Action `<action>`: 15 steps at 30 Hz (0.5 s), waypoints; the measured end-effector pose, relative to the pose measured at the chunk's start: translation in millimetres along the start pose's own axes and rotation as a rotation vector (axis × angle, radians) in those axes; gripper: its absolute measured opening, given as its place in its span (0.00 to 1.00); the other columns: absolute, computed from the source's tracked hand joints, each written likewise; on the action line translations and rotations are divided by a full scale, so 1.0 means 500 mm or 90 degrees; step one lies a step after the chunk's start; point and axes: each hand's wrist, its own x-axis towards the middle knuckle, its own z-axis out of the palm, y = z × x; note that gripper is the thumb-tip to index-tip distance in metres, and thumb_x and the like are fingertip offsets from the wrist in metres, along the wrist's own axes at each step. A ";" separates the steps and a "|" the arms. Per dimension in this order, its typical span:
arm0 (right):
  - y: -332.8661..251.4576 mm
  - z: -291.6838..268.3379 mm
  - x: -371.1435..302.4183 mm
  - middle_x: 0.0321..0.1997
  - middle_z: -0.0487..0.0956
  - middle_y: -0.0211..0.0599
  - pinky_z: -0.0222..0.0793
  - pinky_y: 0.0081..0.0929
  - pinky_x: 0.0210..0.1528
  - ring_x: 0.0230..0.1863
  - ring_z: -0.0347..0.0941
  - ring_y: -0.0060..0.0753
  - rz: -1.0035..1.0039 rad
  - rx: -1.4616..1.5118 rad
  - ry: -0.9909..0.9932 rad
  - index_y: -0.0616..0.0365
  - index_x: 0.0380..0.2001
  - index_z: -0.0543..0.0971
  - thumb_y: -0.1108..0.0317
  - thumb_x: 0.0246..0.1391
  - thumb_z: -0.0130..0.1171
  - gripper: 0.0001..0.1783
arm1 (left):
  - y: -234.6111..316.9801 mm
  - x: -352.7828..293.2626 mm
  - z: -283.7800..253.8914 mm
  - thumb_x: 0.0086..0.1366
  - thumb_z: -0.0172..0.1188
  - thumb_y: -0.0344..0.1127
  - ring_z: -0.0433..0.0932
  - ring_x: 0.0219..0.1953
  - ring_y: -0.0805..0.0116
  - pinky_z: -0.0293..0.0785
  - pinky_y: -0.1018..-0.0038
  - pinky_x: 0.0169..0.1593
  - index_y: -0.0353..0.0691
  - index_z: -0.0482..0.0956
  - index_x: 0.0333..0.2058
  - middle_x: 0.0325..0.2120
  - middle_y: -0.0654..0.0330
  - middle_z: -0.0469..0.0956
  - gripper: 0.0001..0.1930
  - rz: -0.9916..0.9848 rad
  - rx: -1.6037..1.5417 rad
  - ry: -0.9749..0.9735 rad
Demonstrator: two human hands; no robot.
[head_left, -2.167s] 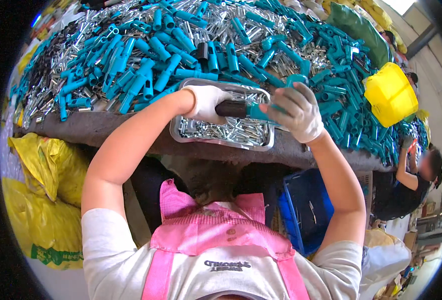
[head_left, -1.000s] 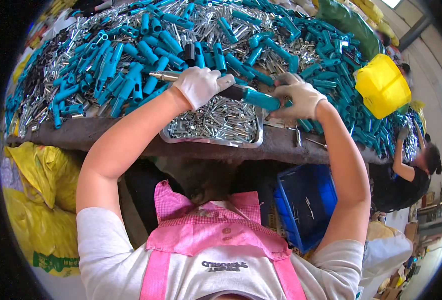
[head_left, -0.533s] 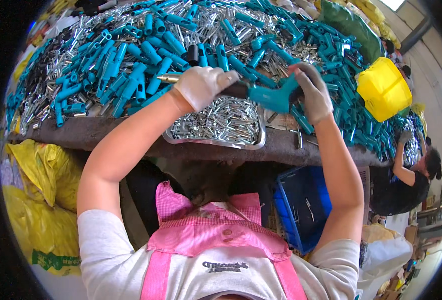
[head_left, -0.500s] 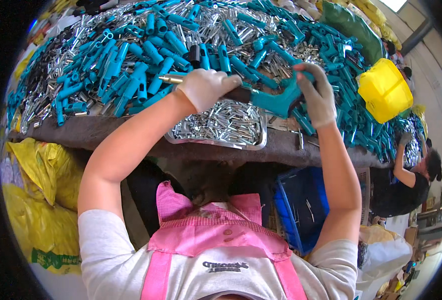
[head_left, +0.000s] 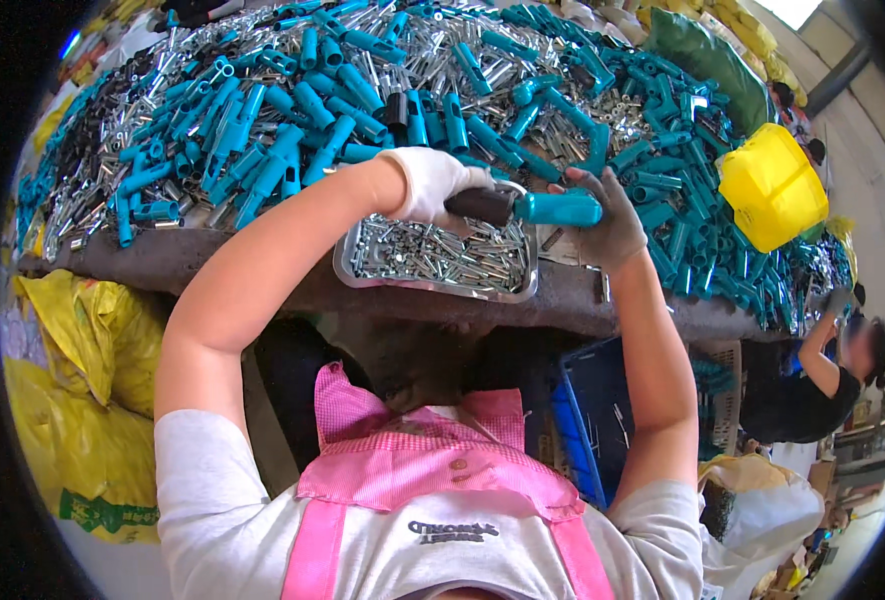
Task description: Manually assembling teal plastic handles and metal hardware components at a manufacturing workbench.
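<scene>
My left hand, in a white glove, is closed around the black section of a teal-and-black tool body. The piece lies sideways above a metal tray of small silver pins, its teal end toward the right. My right hand, in a greyish glove, is bent around that teal end, the fingers partly behind it. A thin metal ring or wire shows over the joint between black and teal. What my left palm covers is hidden.
Teal tubular housings and silver metal parts heap across the table. A yellow plastic container sits at right. Below the edge stands a blue crate; yellow sacks lie at left. A co-worker handles parts at far right.
The tool body has turned, so its teal end now looks foreshortened. My left hand has shifted slightly right; my right hand has moved down and left. The pointed metal tip no longer shows.
</scene>
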 end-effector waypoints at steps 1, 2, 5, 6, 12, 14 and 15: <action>-0.059 0.000 0.020 0.46 0.72 0.43 0.70 0.39 0.43 0.45 0.70 0.39 0.179 0.297 0.077 0.54 0.51 0.65 0.57 0.59 0.45 0.20 | 0.007 0.000 0.001 0.50 0.64 0.47 0.76 0.40 0.51 0.71 0.64 0.44 0.48 0.67 0.51 0.37 0.51 0.77 0.29 -0.052 0.099 -0.016; -0.121 0.001 0.036 0.44 0.73 0.49 0.72 0.36 0.44 0.45 0.71 0.41 0.358 0.592 0.153 0.58 0.50 0.65 0.60 0.57 0.50 0.20 | 0.012 -0.004 -0.006 0.50 0.64 0.47 0.76 0.40 0.51 0.71 0.64 0.44 0.48 0.67 0.51 0.37 0.51 0.77 0.29 -0.057 0.098 -0.016; -0.209 -0.013 0.035 0.42 0.74 0.38 0.65 0.32 0.50 0.45 0.70 0.35 0.058 0.186 0.074 0.57 0.46 0.69 0.78 0.43 0.60 0.23 | -0.014 -0.003 -0.011 0.49 0.64 0.47 0.75 0.41 0.51 0.71 0.63 0.44 0.46 0.67 0.50 0.38 0.49 0.77 0.29 -0.188 0.047 -0.025; -0.234 -0.025 0.039 0.44 0.74 0.38 0.63 0.29 0.53 0.47 0.70 0.34 -0.053 -0.100 -0.022 0.57 0.42 0.72 0.80 0.43 0.60 0.20 | -0.078 0.005 0.017 0.48 0.65 0.48 0.75 0.42 0.52 0.70 0.64 0.44 0.42 0.67 0.49 0.38 0.49 0.76 0.32 -0.164 0.019 0.029; -0.105 -0.016 -0.017 0.46 0.73 0.38 0.61 0.30 0.55 0.52 0.68 0.35 -0.012 -0.028 0.058 0.56 0.36 0.74 0.81 0.40 0.62 0.17 | -0.087 0.021 0.025 0.47 0.65 0.54 0.75 0.37 0.61 0.70 0.68 0.41 0.42 0.67 0.50 0.35 0.54 0.77 0.35 -0.229 -0.095 -0.036; -0.073 -0.012 -0.035 0.46 0.73 0.38 0.61 0.30 0.55 0.52 0.68 0.36 0.001 -0.012 0.049 0.56 0.34 0.73 0.82 0.38 0.62 0.17 | -0.105 0.028 0.042 0.48 0.65 0.53 0.74 0.27 0.68 0.70 0.71 0.32 0.41 0.67 0.49 0.28 0.59 0.75 0.33 -0.214 -0.099 -0.101; -0.060 -0.014 -0.043 0.46 0.73 0.38 0.61 0.30 0.54 0.52 0.68 0.36 -0.003 0.002 0.060 0.56 0.34 0.73 0.82 0.38 0.62 0.17 | -0.106 0.024 0.036 0.48 0.65 0.53 0.72 0.24 0.70 0.69 0.72 0.30 0.40 0.68 0.48 0.25 0.61 0.74 0.32 -0.217 -0.143 -0.132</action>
